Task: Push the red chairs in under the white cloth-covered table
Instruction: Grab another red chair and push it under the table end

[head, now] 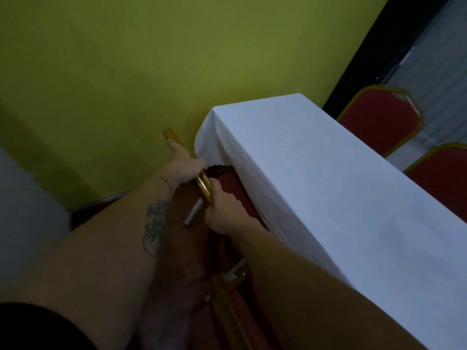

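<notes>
No writing or labels readable anywhere here, the picture's dim and soft. Both hands are on the near red chair (228,184): the left hand (183,165) is wrapped around the gold top rail (202,180) of its backrest, thumb lying along the tube, and the right hand (223,214) is clamped on the same rail just below, fingers curled over it. That chair's a dark red padded one with a shiny gold metal frame, and its red cushion runs right up against the hanging edge of the white tablecloth (316,178), directly to the right of both hands. The cloth is plain white with a scalloped hem at the corner by the left hand, draped smooth over the long table. Beyond the table, well apart from the hands on the far right, two more red chairs (381,117) with gold frames show their backs. Yellow-green wall (126,72) above the hands. A tattoo (155,228) marks the left forearm.
</notes>
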